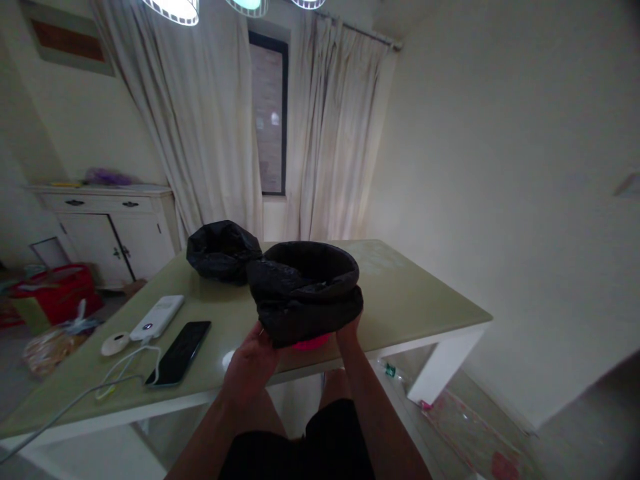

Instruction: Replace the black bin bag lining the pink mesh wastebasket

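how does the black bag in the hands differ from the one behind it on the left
The front bag is held by the left hand and right hand; the back bag sits on the table, with no hand on it. Something pink shows beneath the front bag, none beneath the back bag. Both are black and open at the top.

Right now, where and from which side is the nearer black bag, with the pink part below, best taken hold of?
Best, I think, low by the pink part, from both sides, near where the left hand and right hand are. The nearer black bag is wide, with loose, crumpled folds around its opening, so its upper edge would likely give way.
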{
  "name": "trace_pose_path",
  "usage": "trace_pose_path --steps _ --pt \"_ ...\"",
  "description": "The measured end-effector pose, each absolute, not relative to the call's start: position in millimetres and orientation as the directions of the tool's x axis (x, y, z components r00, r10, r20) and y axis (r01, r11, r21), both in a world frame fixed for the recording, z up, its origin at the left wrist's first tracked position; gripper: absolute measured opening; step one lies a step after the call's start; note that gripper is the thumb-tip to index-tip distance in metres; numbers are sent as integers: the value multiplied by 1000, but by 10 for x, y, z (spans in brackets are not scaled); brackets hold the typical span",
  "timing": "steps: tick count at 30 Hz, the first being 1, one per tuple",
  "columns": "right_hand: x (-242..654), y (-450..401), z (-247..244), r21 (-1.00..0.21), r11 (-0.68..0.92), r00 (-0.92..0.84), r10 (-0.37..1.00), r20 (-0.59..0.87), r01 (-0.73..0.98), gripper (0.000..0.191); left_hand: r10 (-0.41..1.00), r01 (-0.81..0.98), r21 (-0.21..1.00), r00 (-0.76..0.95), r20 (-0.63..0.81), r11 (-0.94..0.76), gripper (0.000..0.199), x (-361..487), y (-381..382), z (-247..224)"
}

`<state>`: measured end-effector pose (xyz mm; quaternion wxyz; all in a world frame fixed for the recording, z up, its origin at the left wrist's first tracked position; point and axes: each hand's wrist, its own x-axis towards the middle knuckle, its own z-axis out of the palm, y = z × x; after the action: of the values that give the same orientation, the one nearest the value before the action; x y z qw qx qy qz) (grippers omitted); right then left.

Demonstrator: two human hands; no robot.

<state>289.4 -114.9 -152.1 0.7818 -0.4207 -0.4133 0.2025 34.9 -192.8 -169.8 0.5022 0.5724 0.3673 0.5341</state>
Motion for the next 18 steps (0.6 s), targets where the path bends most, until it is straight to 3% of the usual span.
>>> trace_pose_path --steps 4,7,9,11,15,16,18 --pt "2856 -1201 -1376 -836 547 657 649 384 -52 55 909 -118 901 -72 412 -417 68 411 -1918 -1668" --pt "2812 -1286 -1281 -831 555 676 619 400 -16 56 723 209 764 -248 645 -610 78 505 -1896 -1593" --pt "2814 -1350 -1239 -827 561 652 613 445 38 57 581 443 608 -214 785 -658 77 551 -1890 -1438" --pt "2849 -1404 -1224 -827 553 609 624 490 100 58 490 595 444 -96 867 -669 59 579 -1899 -1177" --pt "2962 -1452 -1246 -827 544 534 661 527 142 57 344 718 221 28 938 -660 17 575 -1951 -544" --pt "2987 -1449 -1250 -821 558 522 667 531 121 57 312 719 181 53 949 -671 13 560 -1961 -421" --pt "3032 -1431 -1229 -799 599 520 666 534 52 60 258 681 124 99 961 -722 25 520 -1965 -265"
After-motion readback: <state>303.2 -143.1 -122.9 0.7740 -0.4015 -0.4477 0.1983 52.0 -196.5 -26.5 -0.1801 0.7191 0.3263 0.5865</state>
